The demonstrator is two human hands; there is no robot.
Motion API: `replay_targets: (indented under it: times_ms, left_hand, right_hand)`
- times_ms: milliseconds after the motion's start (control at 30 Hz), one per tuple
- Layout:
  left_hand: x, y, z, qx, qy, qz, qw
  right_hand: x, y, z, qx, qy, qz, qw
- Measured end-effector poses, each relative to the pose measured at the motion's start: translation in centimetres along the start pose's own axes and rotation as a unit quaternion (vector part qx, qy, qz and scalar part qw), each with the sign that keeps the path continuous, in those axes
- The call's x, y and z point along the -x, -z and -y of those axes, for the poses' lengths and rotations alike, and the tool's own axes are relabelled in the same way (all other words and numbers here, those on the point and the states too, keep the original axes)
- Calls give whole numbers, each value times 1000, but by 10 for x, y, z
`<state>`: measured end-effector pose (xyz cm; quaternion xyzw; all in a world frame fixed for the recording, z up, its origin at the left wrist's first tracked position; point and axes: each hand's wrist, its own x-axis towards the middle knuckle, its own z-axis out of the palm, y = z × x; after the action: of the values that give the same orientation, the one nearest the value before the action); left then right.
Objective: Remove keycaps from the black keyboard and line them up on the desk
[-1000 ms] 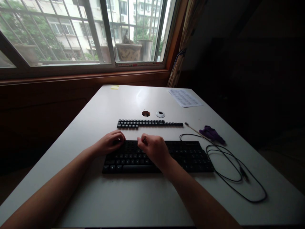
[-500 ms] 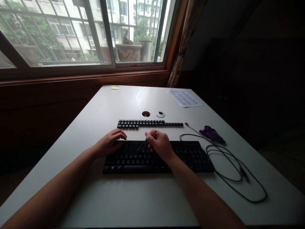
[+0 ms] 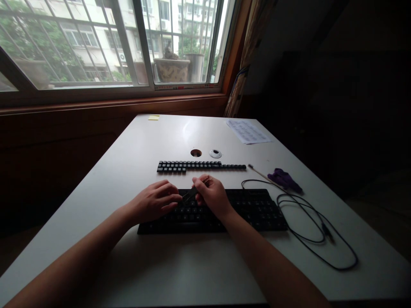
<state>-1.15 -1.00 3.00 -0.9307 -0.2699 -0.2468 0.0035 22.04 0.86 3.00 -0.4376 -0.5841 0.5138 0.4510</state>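
Observation:
A black keyboard (image 3: 253,209) lies across the white table (image 3: 167,265) in front of me. My right hand (image 3: 213,194) is over its upper middle, fingers pinched on a thin dark tool (image 3: 189,194) that slants down to the left. My left hand (image 3: 157,201) lies over the keyboard's left part, fingers stretched toward the tool's tip; whether they touch it I cannot make out. Rows of loose black keycaps (image 3: 201,166) are lined up on the table just beyond the keyboard.
The keyboard's black cable (image 3: 317,241) loops at the right. A purple cloth (image 3: 284,179) and a thin stick (image 3: 260,173) lie beyond it. A cable hole (image 3: 195,152), its white cap (image 3: 215,153), a printed sheet (image 3: 247,131) and a yellow note (image 3: 153,117) sit farther back near the window.
My right hand lifted from the keys and now holds the tool at a slant. My left hand slid right, toward the tool's tip.

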Motion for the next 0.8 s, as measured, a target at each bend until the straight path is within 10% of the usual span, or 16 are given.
replay_targets:
  times_ms: [800]
  left_hand:
    - [0, -9, -7, 17, -27, -129, 991]
  right_hand:
    - [-5, -3, -6, -106, -73, 33, 991]
